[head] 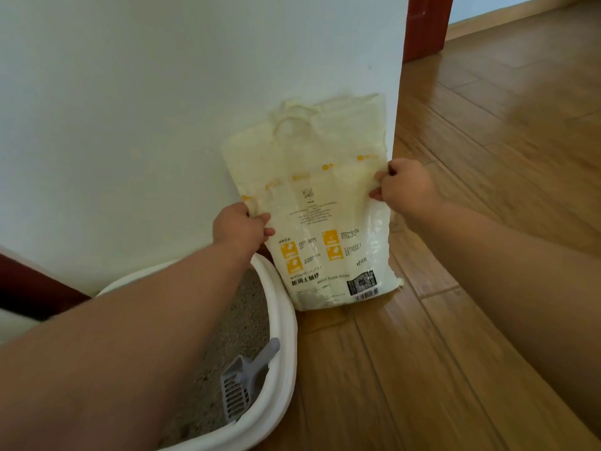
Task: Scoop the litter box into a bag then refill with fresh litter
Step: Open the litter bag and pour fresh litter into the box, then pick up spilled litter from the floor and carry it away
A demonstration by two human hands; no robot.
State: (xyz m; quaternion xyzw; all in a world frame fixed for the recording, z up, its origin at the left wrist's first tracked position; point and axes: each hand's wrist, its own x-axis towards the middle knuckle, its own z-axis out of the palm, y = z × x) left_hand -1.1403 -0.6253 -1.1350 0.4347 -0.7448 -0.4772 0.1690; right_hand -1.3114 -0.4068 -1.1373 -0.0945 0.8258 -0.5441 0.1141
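A pale yellow litter bag point(320, 222) with orange icons and a barcode stands upright on the wooden floor against the white wall. My left hand point(239, 227) grips its left edge and my right hand point(405, 187) pinches its right edge. The bag's upper part is slack and folded, with a handle loop at the top. At lower left is a white litter box point(286, 327) holding grey-brown litter. A grey slotted scoop point(244, 382) leans inside against the box's right rim. My left forearm hides much of the box.
The white wall ends at a corner just right of the bag. Wooden floor point(455, 288) stretches to the right and back. A dark red door frame point(426, 27) stands at top right, and dark red trim point(29, 288) is at far left.
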